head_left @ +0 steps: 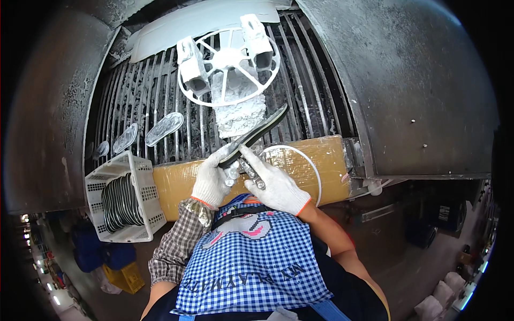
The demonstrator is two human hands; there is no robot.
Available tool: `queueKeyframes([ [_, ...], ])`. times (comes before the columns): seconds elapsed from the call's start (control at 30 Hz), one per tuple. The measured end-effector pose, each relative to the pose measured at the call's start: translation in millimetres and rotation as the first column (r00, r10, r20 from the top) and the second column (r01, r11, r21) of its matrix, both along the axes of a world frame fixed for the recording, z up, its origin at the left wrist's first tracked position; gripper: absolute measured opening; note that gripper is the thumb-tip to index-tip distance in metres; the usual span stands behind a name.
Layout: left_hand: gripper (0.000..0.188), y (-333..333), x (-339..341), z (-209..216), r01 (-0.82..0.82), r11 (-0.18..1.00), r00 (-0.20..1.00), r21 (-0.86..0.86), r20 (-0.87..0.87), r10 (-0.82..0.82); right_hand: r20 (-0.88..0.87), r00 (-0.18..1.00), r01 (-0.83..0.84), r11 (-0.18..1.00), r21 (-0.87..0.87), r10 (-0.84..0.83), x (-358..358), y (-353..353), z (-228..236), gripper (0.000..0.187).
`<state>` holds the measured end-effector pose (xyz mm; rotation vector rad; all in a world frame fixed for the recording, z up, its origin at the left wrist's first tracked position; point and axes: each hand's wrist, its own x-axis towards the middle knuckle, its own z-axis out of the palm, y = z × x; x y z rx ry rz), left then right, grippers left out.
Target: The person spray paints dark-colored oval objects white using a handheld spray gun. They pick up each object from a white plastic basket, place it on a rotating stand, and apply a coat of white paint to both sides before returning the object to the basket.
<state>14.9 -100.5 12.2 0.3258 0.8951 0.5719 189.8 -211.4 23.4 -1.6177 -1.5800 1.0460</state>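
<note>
My left hand point(210, 179), in a white knit glove, is closed around the near end of a dark shoe sole point(262, 129) with a pale edge. The sole is tilted, its far end pointing up and to the right. My right hand point(278, 188), gloved too, is wrapped round what looks like a metal spray gun point(250, 174), partly hidden by the fingers. Its index finger reaches out to the sole near my left hand. A white hose point(308, 158) curves beside my right hand.
Beyond my hands, a white-coated spoked wheel point(228, 58) carries two box-shaped blocks over a metal grate point(300, 80). Pale insole-shaped pieces point(164, 129) lie at left. A white basket point(151, 198) holds stacked dark soles point(123, 202). A tape-covered cardboard ledge point(326, 160) runs in front; metal panels point(412, 91) flank both sides.
</note>
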Motion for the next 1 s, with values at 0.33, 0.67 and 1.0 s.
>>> queueKeyframes([
  [0.33,0.035,-3.1,1.6,-4.0,-0.036,0.999,0.998,0.022,0.059,0.034,-0.055,0.969,0.236,0.969,-0.077,-0.24,28.6,7.6,-0.8,0.086],
  [0.67,0.039,5.8,5.1,6.4,0.038,0.997,0.996,0.072,0.081,-0.044,-0.099,0.952,0.287,0.957,-0.033,-0.289,47.6,16.0,-9.8,0.086],
  [1.0,0.039,11.6,7.5,-2.7,0.014,0.996,1.0,0.092,0.02,-0.016,-0.089,0.994,0.065,0.996,-0.055,-0.07,15.9,13.0,1.6,0.088],
])
